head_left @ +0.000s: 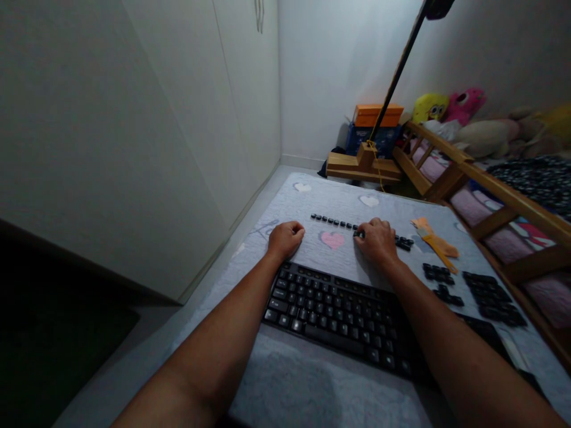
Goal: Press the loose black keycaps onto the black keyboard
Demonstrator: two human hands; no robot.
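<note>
A black keyboard (330, 315) lies on the cloth-covered table, most of its keycaps in place. Beyond its back edge, a row of loose black keycaps (336, 222) runs toward the right. My right hand (377, 241) is over this row, thumb and fingers closed on a keycap (358, 233); the palm hides part of the row. More loose keycaps (404, 242) show just right of that hand. Near the keyboard's back left corner rests my left hand (286, 239), its fingers curled together; whether anything is inside them is hidden. My right forearm covers the keyboard's right part.
Further right lie grouped black keycaps (493, 297), a yellow-handled brush (439, 252) and an orange cloth (441, 242). A wooden bed rail (491, 178) borders the right side, a pale wardrobe (200, 119) the left. Past the table's far edge stands a wooden stand base (343, 163).
</note>
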